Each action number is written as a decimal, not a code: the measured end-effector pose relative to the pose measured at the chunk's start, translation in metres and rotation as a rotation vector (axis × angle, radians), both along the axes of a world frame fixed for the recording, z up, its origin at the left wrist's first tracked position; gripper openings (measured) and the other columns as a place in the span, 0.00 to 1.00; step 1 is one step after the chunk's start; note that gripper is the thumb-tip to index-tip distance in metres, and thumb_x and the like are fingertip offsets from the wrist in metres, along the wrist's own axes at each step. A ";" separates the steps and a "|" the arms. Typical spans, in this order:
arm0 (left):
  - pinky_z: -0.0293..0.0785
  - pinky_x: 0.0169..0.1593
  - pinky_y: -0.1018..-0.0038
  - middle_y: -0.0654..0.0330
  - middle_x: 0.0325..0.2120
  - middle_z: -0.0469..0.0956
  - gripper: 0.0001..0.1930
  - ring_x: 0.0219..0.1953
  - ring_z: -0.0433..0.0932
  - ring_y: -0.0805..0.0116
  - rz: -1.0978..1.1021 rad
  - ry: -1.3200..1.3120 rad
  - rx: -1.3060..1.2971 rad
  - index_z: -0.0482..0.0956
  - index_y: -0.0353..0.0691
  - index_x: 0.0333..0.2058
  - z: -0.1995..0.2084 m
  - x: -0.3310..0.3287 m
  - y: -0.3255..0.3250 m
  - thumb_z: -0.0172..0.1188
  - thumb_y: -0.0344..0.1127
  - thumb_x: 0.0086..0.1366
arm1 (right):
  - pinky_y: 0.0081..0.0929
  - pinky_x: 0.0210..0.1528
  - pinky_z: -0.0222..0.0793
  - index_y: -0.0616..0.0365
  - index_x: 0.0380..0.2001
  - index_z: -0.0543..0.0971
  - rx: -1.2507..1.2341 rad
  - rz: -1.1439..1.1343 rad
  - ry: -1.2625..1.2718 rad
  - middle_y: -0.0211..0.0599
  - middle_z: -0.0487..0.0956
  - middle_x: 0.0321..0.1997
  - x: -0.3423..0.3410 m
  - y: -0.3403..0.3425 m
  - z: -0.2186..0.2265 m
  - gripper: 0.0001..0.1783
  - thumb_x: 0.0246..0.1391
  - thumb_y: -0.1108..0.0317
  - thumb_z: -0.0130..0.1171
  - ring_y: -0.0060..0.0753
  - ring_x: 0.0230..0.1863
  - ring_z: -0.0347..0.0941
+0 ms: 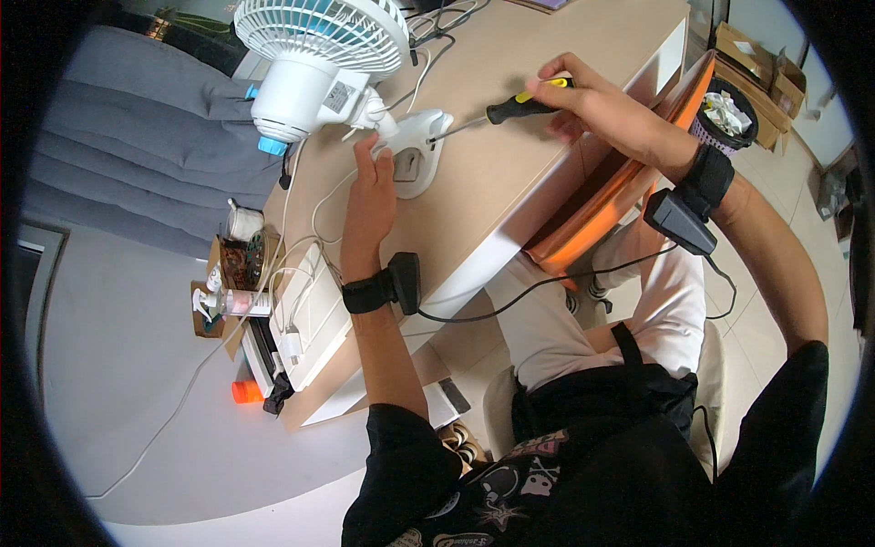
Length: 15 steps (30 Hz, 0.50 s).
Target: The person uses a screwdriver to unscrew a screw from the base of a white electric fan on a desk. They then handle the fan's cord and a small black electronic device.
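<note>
Screwdriver (pixel 501 111) aslant, tip (pixel 433 140) L twd fan base (pixel 428 170)

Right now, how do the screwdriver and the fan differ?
The screwdriver has a black-and-yellow handle; the fan is white with light blue parts.
The screwdriver is slim and much smaller; the fan is bulky.
The right hand grips the screwdriver's handle; the left hand touches the fan's base.
Both have a hand on them.
</note>
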<state>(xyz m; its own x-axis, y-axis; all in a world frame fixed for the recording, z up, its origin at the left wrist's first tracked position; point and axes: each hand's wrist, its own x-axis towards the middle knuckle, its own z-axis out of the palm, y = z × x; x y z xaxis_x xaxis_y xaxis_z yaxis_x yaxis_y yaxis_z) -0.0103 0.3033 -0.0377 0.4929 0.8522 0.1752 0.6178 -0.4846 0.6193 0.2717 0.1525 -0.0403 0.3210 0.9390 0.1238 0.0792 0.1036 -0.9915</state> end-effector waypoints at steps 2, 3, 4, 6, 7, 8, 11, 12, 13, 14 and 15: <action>0.70 0.43 0.70 0.53 0.42 0.75 0.23 0.41 0.73 0.65 0.012 0.004 -0.025 0.58 0.45 0.62 0.001 0.001 -0.002 0.37 0.53 0.77 | 0.16 0.21 0.65 0.60 0.44 0.71 -0.116 -0.036 0.086 0.31 0.73 0.31 0.006 0.000 0.004 0.22 0.65 0.49 0.52 0.18 0.25 0.70; 0.70 0.43 0.70 0.53 0.42 0.75 0.23 0.41 0.73 0.65 0.011 0.004 -0.025 0.58 0.45 0.62 0.002 0.002 -0.002 0.37 0.53 0.77 | 0.15 0.19 0.63 0.60 0.44 0.71 -0.194 0.022 0.059 0.32 0.73 0.30 0.011 0.000 0.005 0.24 0.66 0.46 0.50 0.18 0.22 0.69; 0.69 0.43 0.70 0.54 0.42 0.75 0.23 0.40 0.72 0.66 0.012 0.001 -0.029 0.59 0.45 0.62 0.002 0.002 -0.003 0.37 0.52 0.77 | 0.15 0.17 0.61 0.60 0.44 0.71 -0.273 0.080 0.031 0.33 0.73 0.30 0.016 -0.001 0.005 0.27 0.66 0.43 0.47 0.18 0.20 0.68; 0.69 0.43 0.71 0.55 0.41 0.75 0.23 0.40 0.71 0.67 0.017 -0.002 -0.032 0.59 0.45 0.62 0.002 0.001 -0.004 0.37 0.52 0.78 | 0.15 0.19 0.62 0.60 0.44 0.71 -0.235 0.114 0.008 0.32 0.73 0.30 0.021 0.001 0.001 0.24 0.65 0.46 0.50 0.18 0.21 0.67; 0.69 0.43 0.71 0.55 0.41 0.75 0.23 0.39 0.71 0.67 0.009 -0.014 -0.029 0.59 0.45 0.62 0.002 0.001 -0.004 0.37 0.52 0.78 | 0.15 0.21 0.62 0.59 0.44 0.71 -0.198 0.146 -0.016 0.32 0.73 0.31 0.022 0.002 -0.002 0.22 0.64 0.49 0.53 0.18 0.23 0.67; 0.69 0.43 0.71 0.56 0.40 0.74 0.23 0.38 0.70 0.68 0.000 -0.025 -0.026 0.59 0.45 0.62 0.001 0.001 -0.004 0.37 0.52 0.78 | 0.15 0.21 0.62 0.59 0.44 0.71 -0.199 0.145 -0.016 0.32 0.73 0.31 0.022 0.001 -0.004 0.22 0.64 0.49 0.53 0.18 0.23 0.67; 0.68 0.43 0.72 0.57 0.39 0.74 0.23 0.37 0.69 0.69 0.001 -0.022 -0.035 0.59 0.45 0.62 0.003 0.002 -0.006 0.38 0.51 0.78 | 0.18 0.34 0.64 0.56 0.47 0.72 -0.015 0.122 -0.184 0.30 0.72 0.35 0.018 0.000 -0.011 0.14 0.65 0.59 0.55 0.18 0.31 0.66; 0.68 0.43 0.72 0.57 0.39 0.74 0.23 0.37 0.69 0.69 0.000 -0.023 -0.036 0.59 0.45 0.62 0.003 0.003 -0.006 0.38 0.51 0.78 | 0.19 0.36 0.64 0.57 0.49 0.72 0.072 0.118 -0.182 0.30 0.71 0.36 0.016 0.002 -0.013 0.15 0.64 0.62 0.57 0.17 0.34 0.65; 0.68 0.43 0.72 0.57 0.40 0.74 0.23 0.37 0.69 0.69 0.014 -0.015 -0.044 0.59 0.45 0.62 0.004 0.004 -0.007 0.38 0.51 0.78 | 0.19 0.38 0.64 0.57 0.52 0.71 0.159 0.114 -0.180 0.30 0.71 0.38 0.015 0.003 -0.014 0.18 0.62 0.64 0.59 0.17 0.36 0.65; 0.68 0.43 0.72 0.57 0.40 0.74 0.22 0.38 0.70 0.69 0.030 -0.007 -0.050 0.59 0.45 0.62 0.004 0.004 -0.007 0.38 0.51 0.78 | 0.19 0.38 0.64 0.57 0.52 0.71 0.158 0.114 -0.180 0.30 0.71 0.38 0.011 0.002 -0.014 0.18 0.62 0.64 0.59 0.17 0.36 0.65; 0.68 0.43 0.72 0.57 0.40 0.74 0.22 0.38 0.70 0.69 0.031 -0.007 -0.051 0.59 0.45 0.62 0.003 0.003 -0.006 0.38 0.51 0.78 | 0.20 0.34 0.64 0.57 0.53 0.70 0.117 0.053 -0.147 0.30 0.72 0.33 0.007 0.001 -0.013 0.20 0.61 0.61 0.58 0.19 0.31 0.66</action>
<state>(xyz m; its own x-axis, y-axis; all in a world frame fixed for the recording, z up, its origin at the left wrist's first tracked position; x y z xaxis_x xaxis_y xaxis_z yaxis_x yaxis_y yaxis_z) -0.0071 0.2970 -0.0348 0.4651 0.8750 0.1345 0.6278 -0.4331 0.6467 0.2783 0.1533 -0.0528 0.2417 0.9306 0.2748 0.2137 0.2252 -0.9506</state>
